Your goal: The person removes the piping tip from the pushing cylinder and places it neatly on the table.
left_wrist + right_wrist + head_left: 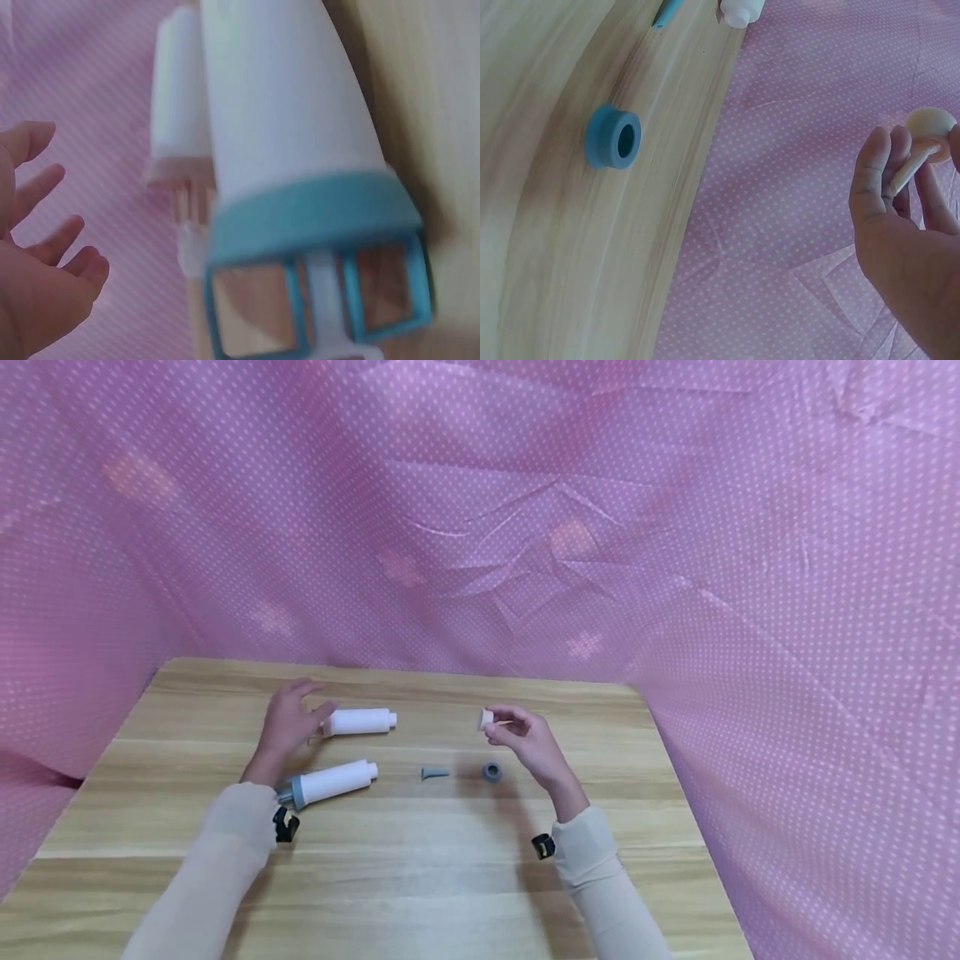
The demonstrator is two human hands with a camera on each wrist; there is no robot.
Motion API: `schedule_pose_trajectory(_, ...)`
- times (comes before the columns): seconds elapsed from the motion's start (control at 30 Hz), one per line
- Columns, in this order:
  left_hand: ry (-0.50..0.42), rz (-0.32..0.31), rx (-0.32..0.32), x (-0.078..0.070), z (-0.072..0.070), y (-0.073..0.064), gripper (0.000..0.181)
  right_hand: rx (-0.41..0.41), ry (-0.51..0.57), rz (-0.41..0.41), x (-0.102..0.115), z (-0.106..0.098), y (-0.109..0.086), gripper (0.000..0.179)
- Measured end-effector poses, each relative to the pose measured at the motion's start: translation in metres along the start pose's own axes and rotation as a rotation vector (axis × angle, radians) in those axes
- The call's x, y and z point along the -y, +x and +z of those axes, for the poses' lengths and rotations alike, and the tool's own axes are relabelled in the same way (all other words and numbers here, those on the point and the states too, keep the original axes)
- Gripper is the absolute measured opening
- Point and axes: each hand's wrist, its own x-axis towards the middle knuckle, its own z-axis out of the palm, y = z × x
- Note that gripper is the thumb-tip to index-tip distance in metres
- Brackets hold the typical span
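Observation:
My right hand [528, 743] holds a small cream cap-like piece [486, 719] between thumb and fingers, raised above the table. A thin pale stem on this piece [928, 124] shows in the right wrist view. My left hand [288, 722] is at the handle end of the far white cylinder [362, 721], its fingers loosely bent; in the left wrist view they are apart from it. Nearer lies a second white cylinder [336, 782] with a teal collar [315, 217] and open loop handles. A teal ring-shaped piece [492, 772] sits below my right hand.
A small teal tapered piece [435, 772] lies between the cylinders and the ring. All rest on a wood-grain table [420, 877]. A pink dotted cloth [480, 568] hangs behind the table and along both sides.

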Motion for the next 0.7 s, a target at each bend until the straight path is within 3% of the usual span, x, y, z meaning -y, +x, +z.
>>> schedule_pose_trajectory(0.23, -0.086, 0.078, -0.034, -0.033, 0.017, -0.007, 0.052, 0.022, -0.009, -0.019, 0.003, -0.001, 0.006, 0.038)
schedule_pose_trajectory(0.47, -0.192, 0.121, 0.062, -0.077, 0.032, -0.02, 0.052, 0.044, -0.059, -0.038, 0.01, 0.003, 0.012, 0.036)
schedule_pose_trajectory(0.6, -0.243, 0.121, 0.101, -0.094, 0.043, -0.025, 0.051, 0.037, -0.1, -0.046, 0.012, 0.005, 0.011, 0.036)
schedule_pose_trajectory(0.7, -0.341, 0.096, 0.134, -0.103, 0.052, -0.029, 0.051, 0.044, -0.112, -0.074, 0.013, 0.007, 0.01, 0.035)
